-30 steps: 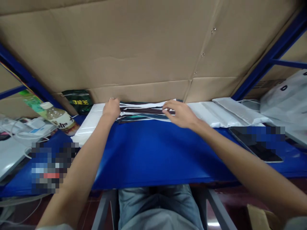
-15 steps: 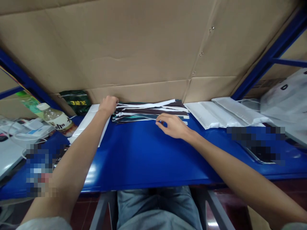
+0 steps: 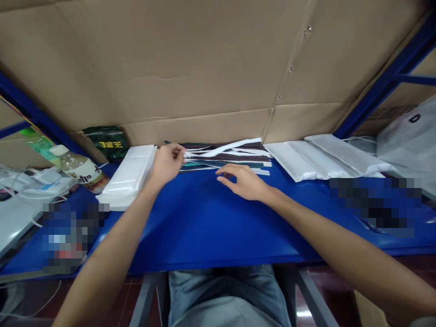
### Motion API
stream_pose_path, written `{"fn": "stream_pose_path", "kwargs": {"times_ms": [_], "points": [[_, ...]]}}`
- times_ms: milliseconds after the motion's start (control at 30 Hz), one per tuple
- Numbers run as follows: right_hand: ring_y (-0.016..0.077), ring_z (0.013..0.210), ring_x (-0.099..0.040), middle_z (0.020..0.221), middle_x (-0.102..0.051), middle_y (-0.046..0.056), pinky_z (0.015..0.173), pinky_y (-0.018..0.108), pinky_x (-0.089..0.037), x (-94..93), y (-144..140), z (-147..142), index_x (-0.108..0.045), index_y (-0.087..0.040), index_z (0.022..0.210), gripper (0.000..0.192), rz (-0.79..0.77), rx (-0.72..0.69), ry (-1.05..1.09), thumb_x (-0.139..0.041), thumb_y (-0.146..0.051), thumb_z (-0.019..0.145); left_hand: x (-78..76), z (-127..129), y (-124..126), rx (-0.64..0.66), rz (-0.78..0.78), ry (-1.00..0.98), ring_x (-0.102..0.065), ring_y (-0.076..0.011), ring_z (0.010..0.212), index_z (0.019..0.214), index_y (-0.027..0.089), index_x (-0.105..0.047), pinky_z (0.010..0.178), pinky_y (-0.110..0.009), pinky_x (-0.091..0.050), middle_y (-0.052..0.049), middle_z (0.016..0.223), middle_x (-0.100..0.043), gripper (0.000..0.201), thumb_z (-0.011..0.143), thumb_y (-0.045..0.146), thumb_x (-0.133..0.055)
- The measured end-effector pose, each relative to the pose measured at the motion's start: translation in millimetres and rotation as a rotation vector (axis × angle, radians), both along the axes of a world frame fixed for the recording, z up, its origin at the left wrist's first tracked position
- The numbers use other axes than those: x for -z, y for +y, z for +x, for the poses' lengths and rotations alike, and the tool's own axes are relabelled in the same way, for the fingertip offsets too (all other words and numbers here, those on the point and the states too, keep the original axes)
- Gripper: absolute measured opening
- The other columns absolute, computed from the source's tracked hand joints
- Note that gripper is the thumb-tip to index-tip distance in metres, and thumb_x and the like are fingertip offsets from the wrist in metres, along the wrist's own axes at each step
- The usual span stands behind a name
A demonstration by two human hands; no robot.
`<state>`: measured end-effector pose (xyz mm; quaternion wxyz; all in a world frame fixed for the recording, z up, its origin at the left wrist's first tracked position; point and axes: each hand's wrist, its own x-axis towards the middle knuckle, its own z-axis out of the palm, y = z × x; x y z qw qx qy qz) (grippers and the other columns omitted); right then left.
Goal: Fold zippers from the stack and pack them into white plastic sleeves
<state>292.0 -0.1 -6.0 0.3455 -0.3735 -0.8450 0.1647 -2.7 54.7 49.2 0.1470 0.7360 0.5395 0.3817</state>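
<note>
The person is sitting at the blue surface (image 3: 211, 218), and the left hand (image 3: 165, 164) is closing its grip on the left end of a stack of flat dark and white packets (image 3: 231, 156) that is lying at the back of the surface, against the cardboard wall (image 3: 204, 68). The right hand (image 3: 242, 181) is resting just in front of the stack, its grip loose, fingers half-curled and holding nothing. A pile of white mailers (image 3: 131, 175) is lying just left of the left hand, and a plastic bottle (image 3: 80, 169) further left.
</note>
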Motion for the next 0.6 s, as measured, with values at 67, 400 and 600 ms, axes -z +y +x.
{"fn": "stream_pose_path", "kwargs": {"times_ms": [67,400,600], "points": [[0.0282,0.105,-0.08,0.124,-0.084,0.006,0.096,0.047,-0.063,-0.2,-5.7,-9.5,-0.082,-0.029,0.127,0.028,-0.089,0.012,0.101,-0.068,-0.046,0.109,14.1,26.2,-24.9,0.136,-0.054,-0.17,-0.079,-0.0204,0.074,0.104,0.017,-0.078,0.071,-0.032,-0.065,-0.009,0.087,-0.083,0.021,0.105,0.033,-0.064],[0.0272,0.095,-0.082,0.105,-0.086,0.003,0.09,0.045,-0.065,6.1,-7.8,-20.5,-0.087,-0.029,0.102,0.02,-0.314,0.016,0.419,-0.078,-0.047,0.101,43.0,59.7,-60.9,0.382,-0.168,-0.383,-0.083,-0.0213,0.086,0.111,0.019,-0.084,0.083,-0.036,-0.071,-0.008,0.097,-0.086,0.024,0.103,0.04,-0.075],[0.0225,0.082,-0.077,0.096,-0.083,0.005,0.081,0.041,-0.065,17.9,3.2,-19.3,-0.085,-0.026,0.098,0.029,-0.409,-0.048,0.526,-0.083,-0.055,0.095,50.7,58.2,-58.6,0.323,-0.067,-0.283,-0.083,-0.0221,0.088,0.114,0.021,-0.086,0.084,-0.038,-0.07,-0.009,0.108,-0.087,0.022,0.102,0.037,-0.076]]}}
